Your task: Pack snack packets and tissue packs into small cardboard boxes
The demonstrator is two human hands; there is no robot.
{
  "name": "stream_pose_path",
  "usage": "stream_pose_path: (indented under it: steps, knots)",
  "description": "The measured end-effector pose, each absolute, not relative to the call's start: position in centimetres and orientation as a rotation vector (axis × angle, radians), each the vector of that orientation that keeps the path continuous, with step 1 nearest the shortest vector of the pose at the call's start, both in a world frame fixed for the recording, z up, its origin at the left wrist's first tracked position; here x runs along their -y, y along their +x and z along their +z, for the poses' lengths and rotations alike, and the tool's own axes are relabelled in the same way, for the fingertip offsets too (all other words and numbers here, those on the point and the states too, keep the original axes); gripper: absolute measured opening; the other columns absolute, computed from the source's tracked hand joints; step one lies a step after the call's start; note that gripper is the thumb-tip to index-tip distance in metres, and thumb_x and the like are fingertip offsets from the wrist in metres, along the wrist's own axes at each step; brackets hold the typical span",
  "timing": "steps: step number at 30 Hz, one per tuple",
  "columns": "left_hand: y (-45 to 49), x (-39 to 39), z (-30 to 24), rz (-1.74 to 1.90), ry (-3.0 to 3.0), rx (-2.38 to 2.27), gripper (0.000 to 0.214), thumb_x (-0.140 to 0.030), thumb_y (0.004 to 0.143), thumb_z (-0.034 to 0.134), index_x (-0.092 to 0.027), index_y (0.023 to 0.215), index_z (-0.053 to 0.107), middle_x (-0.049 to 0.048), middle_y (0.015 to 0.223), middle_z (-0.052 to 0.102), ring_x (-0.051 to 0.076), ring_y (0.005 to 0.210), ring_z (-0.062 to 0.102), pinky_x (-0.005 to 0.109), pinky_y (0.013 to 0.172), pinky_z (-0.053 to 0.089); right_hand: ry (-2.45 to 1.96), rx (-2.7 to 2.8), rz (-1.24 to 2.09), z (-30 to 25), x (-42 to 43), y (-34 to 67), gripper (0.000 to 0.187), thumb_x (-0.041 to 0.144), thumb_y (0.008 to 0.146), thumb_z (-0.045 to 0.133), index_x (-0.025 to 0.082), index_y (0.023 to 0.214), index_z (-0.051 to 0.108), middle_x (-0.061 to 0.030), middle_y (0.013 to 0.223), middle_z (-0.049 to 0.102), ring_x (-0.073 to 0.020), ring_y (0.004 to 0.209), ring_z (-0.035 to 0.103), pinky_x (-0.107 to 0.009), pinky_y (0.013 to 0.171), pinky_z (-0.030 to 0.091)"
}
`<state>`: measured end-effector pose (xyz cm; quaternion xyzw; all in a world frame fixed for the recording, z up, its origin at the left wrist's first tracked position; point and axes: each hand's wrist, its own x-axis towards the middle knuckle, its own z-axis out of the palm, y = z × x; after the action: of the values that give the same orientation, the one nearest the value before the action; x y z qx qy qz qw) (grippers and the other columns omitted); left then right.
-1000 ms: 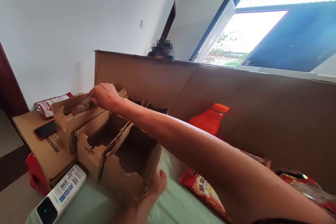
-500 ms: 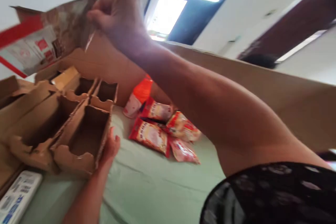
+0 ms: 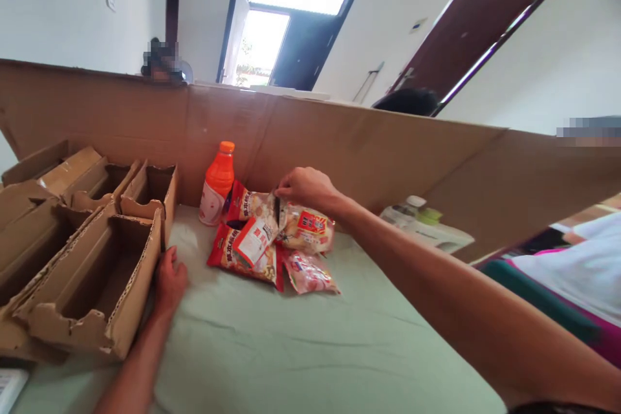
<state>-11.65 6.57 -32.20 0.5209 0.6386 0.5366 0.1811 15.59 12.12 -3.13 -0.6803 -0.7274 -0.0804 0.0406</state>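
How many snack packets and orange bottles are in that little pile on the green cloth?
snack packets: 5, one pinched by the right hand
orange bottle: 1
total: 6

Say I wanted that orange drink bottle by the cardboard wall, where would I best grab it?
Probably around the narrow neck just under the cap of the orange bottle, coming from above and in front. It stands upright, with the cardboard wall behind and snack packets close on its right, one pinched by the right hand.
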Motion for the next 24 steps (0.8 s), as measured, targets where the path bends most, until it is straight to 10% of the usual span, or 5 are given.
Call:
stream_pose_path:
  steps: [16, 24]
  knots:
    - [-11.5, -5.7, -31.8, 1.460, 1.606, -1.757, 0.028, -0.035, 0.097, 0.062, -0.017, 0.118, 0.064, 0.0093, 0.123, 0.064, 0.024, 0.110, 0.064, 0.048, 0.096, 0.054, -2.254, 2.307, -0.107, -8.3, -13.5, 17.6, 0.020, 0.022, 0.084, 0.062, 0.024, 0.087, 0.081, -0.0138, 0.094, 0.078, -0.0284, 0.087, 0.074, -0.032, 0.065, 0.048]
    - [-10.0, -4.3, -32.6, 1.492, 1.501, -1.778, 0.028, -0.034, 0.096, 0.063, -0.017, 0.118, 0.064, 0.0094, 0.124, 0.064, 0.025, 0.113, 0.063, 0.049, 0.099, 0.053, -1.330, 2.549, -0.112, -6.3, -13.6, 5.7, 0.022, 0.028, 0.089, 0.056, 0.029, 0.085, 0.078, -0.0108, 0.105, 0.077, -0.0249, 0.089, 0.072, -0.036, 0.074, 0.052]
